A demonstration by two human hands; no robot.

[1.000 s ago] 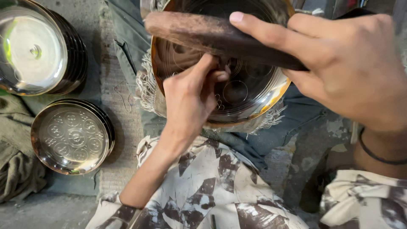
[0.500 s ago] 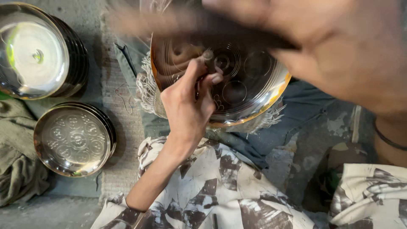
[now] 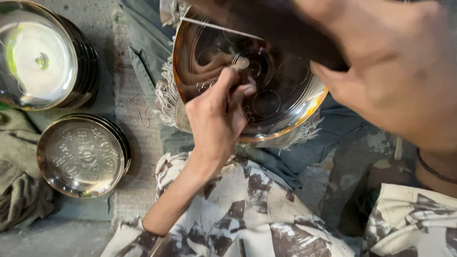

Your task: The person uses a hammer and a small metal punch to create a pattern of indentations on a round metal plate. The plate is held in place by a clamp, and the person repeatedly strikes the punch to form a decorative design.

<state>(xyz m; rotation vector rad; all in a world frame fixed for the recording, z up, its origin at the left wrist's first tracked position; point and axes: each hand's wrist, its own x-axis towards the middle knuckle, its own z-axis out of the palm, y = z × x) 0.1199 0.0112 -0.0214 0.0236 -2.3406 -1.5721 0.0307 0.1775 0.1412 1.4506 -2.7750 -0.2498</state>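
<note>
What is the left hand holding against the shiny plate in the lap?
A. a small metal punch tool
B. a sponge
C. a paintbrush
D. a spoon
A. The left hand pinches a short metal punch tool with its tip standing on the shiny plate, among the round patterns already marked there, while the right hand holds a dark, blurred mallet-like tool above it.

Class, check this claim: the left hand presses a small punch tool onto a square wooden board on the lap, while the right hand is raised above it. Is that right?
Not quite. The head view shows the left hand pressing the small punch tool onto a round shiny metal plate, not a square wooden board. The right hand is indeed raised above it.
</note>
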